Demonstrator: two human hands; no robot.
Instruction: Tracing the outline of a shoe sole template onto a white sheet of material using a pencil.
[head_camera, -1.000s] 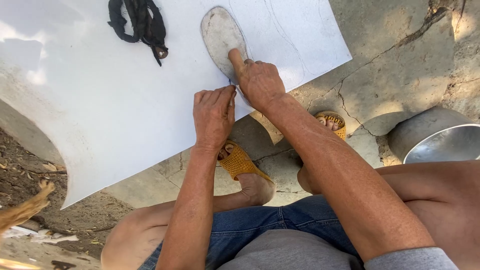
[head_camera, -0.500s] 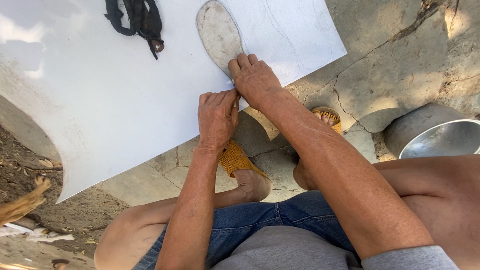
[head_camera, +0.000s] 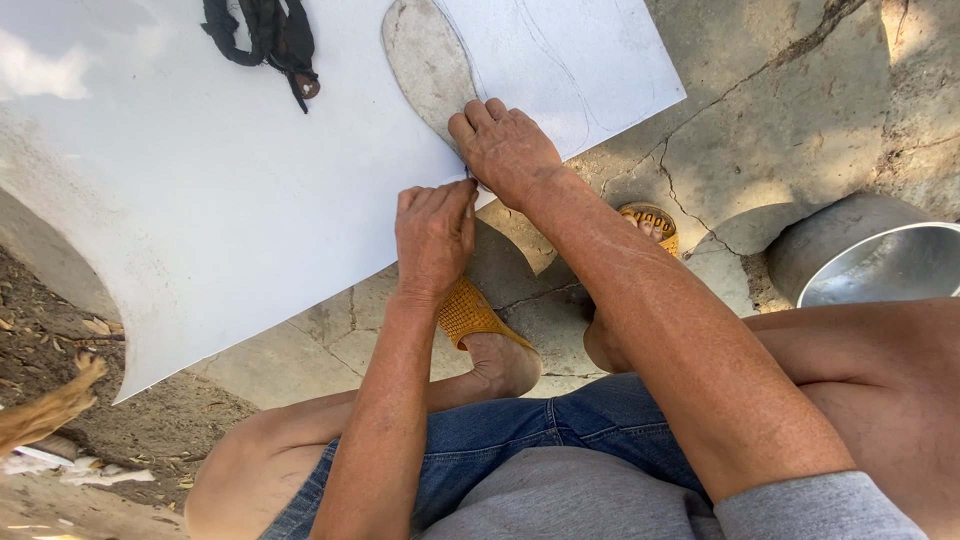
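Insole template (head_camera: 428, 62) under flat right hand (head_camera: 505, 150) — left hand (head_camera: 433, 238) curled, pinching white sheet (head_camera: 230, 200) edge.

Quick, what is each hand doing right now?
Left hand: fingers curled shut at the white sheet's edge; what it grips cannot be told.
Right hand: open, pressing flat on the grey sole.

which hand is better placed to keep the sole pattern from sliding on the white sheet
Right, most likely. The right hand already lies flat on the heel end of the grey sole pattern; the left hand is curled at the white sheet edge below.
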